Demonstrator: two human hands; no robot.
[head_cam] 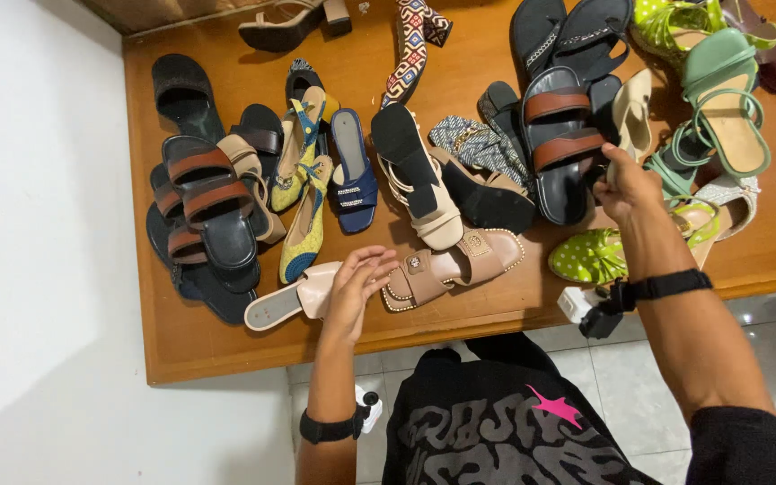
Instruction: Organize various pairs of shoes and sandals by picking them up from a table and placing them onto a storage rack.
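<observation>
Left hand [357, 283] lies w/ fingers spread & loose over the join of two pale pink slides near the front of the bench [226, 355]: one pink slide [285, 304] sole-up to its left, the other pink slide [455, 265] strap-up to its right, w/ gold buckle and studded edge. Hand is touching, not clamped; looks like it's steadying or matching the pair.

Right hand [626, 189] is closed in a pinch on the near end of a black sandal w/ brown straps [559, 148], mid-right of the bench. Grip at the sandal's edge, so it can be slid or lifted w/o disturbing neighbours. Its likely mates, more black sandals w/ brown straps [208, 202], sit stacked far left, well apart.

Btwn them: a cream block-heel sandal [424, 184] tipped on its side, a navy slide [352, 171], yellow-blue patterned flats [303, 193]. Right side: green polka-dot shoe [590, 256] just beside the right forearm, mint strappy sandal [725, 108] farther off.

Room: crowded nearly everywhere. Open wood only along the near edge, esp. the near-left corner, plus a bit at far left. The pink slides are close to the near edge; the polka-dot shoe also near it. White wall bounds the left, tile floor [639, 395] below.
</observation>
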